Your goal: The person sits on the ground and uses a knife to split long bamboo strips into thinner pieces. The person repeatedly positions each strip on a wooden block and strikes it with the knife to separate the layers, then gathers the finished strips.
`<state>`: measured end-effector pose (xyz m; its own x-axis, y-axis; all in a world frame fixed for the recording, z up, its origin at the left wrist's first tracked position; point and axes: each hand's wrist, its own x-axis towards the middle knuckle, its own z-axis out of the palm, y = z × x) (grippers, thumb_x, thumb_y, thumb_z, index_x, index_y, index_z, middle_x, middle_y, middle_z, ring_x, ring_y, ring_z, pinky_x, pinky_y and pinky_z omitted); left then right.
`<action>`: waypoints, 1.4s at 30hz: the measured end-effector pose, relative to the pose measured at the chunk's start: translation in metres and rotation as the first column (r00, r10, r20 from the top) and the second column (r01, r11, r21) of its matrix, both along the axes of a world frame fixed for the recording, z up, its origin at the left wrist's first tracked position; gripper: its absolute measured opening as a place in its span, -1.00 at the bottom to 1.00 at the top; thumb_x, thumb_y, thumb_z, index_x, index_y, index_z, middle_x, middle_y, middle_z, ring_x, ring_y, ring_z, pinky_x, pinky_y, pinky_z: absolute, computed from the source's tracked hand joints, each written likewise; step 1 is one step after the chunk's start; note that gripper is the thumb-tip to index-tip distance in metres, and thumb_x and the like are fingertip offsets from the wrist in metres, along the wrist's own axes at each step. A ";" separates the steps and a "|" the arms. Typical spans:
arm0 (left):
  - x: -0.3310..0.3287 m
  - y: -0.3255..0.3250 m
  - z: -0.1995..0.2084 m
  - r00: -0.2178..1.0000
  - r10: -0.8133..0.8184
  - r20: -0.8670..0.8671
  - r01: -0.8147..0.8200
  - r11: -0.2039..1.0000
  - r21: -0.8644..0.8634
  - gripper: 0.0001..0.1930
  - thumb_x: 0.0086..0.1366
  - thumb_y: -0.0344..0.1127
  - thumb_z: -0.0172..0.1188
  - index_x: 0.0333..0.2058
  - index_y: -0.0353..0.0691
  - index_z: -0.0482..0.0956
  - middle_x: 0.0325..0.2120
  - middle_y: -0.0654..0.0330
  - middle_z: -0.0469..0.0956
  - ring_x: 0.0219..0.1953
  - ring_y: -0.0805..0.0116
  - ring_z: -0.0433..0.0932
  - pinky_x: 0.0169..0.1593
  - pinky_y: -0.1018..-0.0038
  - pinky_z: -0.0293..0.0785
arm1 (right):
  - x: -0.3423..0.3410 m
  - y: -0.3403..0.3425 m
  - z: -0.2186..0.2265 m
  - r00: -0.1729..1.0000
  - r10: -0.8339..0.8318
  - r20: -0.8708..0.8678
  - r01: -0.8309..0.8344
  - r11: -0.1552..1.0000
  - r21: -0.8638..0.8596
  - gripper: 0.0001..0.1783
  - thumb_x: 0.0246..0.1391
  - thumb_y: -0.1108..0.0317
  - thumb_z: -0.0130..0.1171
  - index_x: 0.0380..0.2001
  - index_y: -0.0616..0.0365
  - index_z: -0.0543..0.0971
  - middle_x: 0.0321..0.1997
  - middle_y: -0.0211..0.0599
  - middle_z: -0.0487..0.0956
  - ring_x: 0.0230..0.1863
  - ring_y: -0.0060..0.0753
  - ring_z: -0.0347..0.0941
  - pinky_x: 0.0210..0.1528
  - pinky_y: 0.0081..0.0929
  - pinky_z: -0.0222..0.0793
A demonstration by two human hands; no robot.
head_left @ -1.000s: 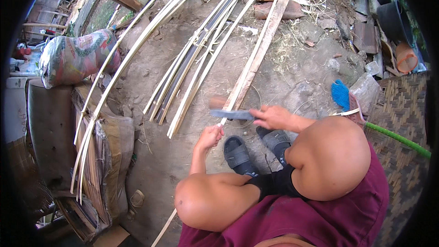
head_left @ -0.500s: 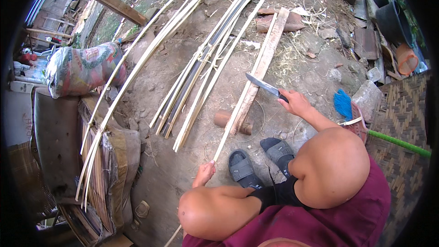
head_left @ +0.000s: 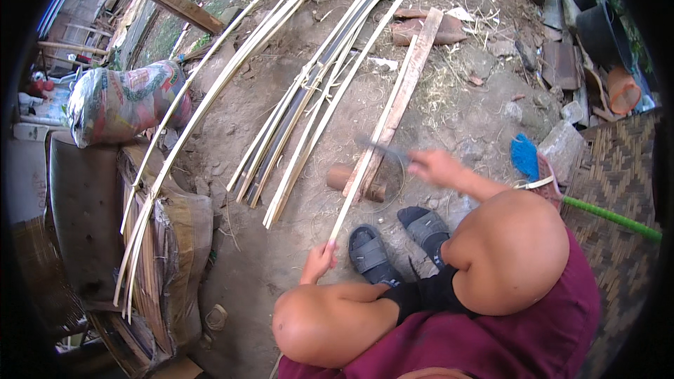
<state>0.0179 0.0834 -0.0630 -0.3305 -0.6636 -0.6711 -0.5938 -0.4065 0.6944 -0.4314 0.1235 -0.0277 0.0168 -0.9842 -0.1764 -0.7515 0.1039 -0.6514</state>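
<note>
left hand (head_left: 319, 261) low; clamped on pale strip (head_left: 343, 210); right hand (head_left: 437, 168) outstretched; clamped round knife (head_left: 385, 147)

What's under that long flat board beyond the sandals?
Beneath the board, a short brown cylinder shows either side of the near end, and a curved brown piece either side of the far end. Their middles and the ground directly beneath are hidden.

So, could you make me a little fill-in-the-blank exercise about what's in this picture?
1. The right hand grips a ____ with a slim grey blade.
2. The pale strip on the plank runs down to the ____.
3. The broom has blue bristles and a ____ handle.

Missing words: knife; left hand; green.
</note>
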 end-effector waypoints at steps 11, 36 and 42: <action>0.020 -0.001 0.023 0.954 -0.129 0.270 0.116 0.991 0.064 -0.55 0.46 -0.02 0.01 -0.42 -0.29 0.62 -0.70 0.27 0.46 -0.66 0.46 0.41 -0.54 0.44 0.30 | -0.027 -0.008 -0.026 0.978 -0.207 0.021 0.208 0.976 -0.067 -0.50 0.21 0.01 0.13 0.14 -0.02 0.48 -0.03 0.01 0.61 -0.03 0.05 0.56 0.02 -0.09 0.48; 0.050 0.028 0.113 0.885 0.045 0.463 0.167 0.898 -0.406 -0.58 0.43 -0.05 0.04 -0.38 -0.35 0.53 -0.69 -0.02 0.40 -0.63 0.20 0.34 -0.47 0.22 0.28 | -0.029 -0.034 -0.027 0.953 -0.301 0.021 0.300 0.937 -0.179 -0.46 0.19 0.04 0.15 0.16 0.06 0.43 -0.13 0.07 0.61 -0.11 0.11 0.57 -0.04 -0.09 0.49; 0.013 -0.003 0.187 0.874 0.045 0.483 0.195 0.880 -0.433 -0.58 0.41 -0.03 0.06 -0.39 -0.34 0.53 -0.63 -0.17 0.44 -0.57 -0.10 0.42 -0.42 0.11 0.33 | -0.029 -0.028 -0.030 0.945 -0.323 0.042 0.324 0.914 -0.243 -0.41 0.18 0.07 0.17 0.19 0.12 0.39 -0.08 0.09 0.60 -0.08 0.10 0.57 -0.01 -0.12 0.47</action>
<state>0.0305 0.0802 0.1242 -0.1196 -0.9160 -0.3829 -0.9071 -0.0560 0.4172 -0.4603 0.0953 -0.0573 -0.3098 -0.9483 0.0694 -0.7031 0.1793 -0.6881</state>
